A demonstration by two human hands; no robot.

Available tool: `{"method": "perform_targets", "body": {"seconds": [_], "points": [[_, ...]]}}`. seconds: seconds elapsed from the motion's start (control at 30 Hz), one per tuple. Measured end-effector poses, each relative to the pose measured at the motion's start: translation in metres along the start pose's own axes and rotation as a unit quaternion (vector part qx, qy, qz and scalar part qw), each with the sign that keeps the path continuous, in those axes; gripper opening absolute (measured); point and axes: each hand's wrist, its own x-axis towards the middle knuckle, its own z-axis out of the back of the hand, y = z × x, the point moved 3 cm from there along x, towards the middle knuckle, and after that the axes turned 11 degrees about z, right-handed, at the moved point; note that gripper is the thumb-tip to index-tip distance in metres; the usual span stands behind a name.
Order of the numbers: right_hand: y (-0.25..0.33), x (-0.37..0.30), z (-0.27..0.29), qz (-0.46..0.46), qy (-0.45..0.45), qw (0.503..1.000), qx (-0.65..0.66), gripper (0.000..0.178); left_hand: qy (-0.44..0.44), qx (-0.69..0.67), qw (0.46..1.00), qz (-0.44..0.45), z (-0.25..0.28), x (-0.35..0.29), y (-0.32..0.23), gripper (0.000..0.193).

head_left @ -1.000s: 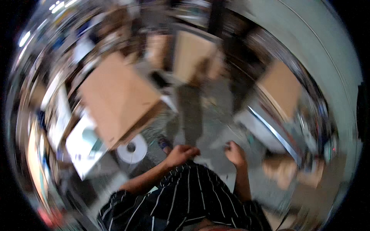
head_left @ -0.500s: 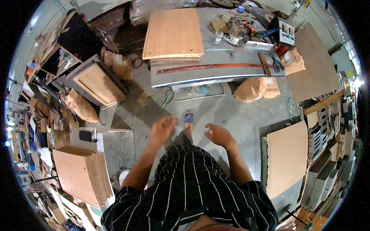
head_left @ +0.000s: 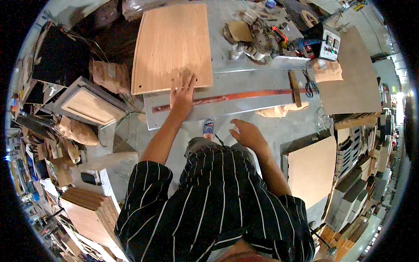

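Observation:
A light wooden panel [head_left: 172, 46] lies on the grey metal work table [head_left: 257, 81] in front of me, with small dark holes near its near edge. My left hand [head_left: 182, 94] reaches over the table, fingers spread flat over the panel's near edge. Under that palm runs a long reddish strip [head_left: 235, 97] along the table. My right hand [head_left: 248, 134] hangs over the floor short of the table, fingers loosely bent and apart, holding nothing.
Tools and tins [head_left: 257, 43] crowd the table's far right beside a control box [head_left: 329, 43]. A dark wooden bar [head_left: 295, 89] crosses the strip's right end. Stacked boards stand at left [head_left: 85, 212] and right [head_left: 312, 170]. A framed panel [head_left: 94, 109] leans at left.
I have come closer to the table. My left hand has moved forward from above the floor onto the wooden panel's near edge. My right hand still hangs free.

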Motion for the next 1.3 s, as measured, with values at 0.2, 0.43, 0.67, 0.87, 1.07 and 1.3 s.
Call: {"method": "perform_targets", "body": {"seconds": [0.2, 0.43, 0.67, 0.87, 1.07, 1.3], "points": [[-0.042, 0.061, 0.025, -0.018, 0.058, 0.982, 0.177, 0.046, 0.056, -0.029, 0.995, -0.080, -0.051, 0.041, 0.051, 0.071], [-0.114, 0.174, 0.030, -0.083, -0.013, 0.905, 0.418, 0.055, -0.037, 0.028, 0.983, -0.180, -0.010, 0.017, 0.059, 0.057], [-0.049, 0.314, 0.071, 0.009, 0.015, 0.628, 0.778, 0.060, -0.138, -0.033, 0.975, -0.169, 0.147, -0.002, 0.043, 0.040], [-0.100, 0.410, 0.073, 0.012, -0.018, 0.469, 0.883, 0.040, -0.146, -0.079, 0.971, -0.172, 0.284, 0.065, 0.012, 0.044], [0.060, 0.294, 0.110, -0.069, -0.080, 0.493, 0.864, 0.025, -0.249, -0.182, 0.951, 0.018, 0.411, 0.026, 0.056, 0.040], [0.082, 0.180, 0.181, -0.083, 0.156, 0.479, 0.860, 0.051, -0.445, 0.025, 0.889, -0.101, 0.507, 0.086, -0.033, 0.076]]}}
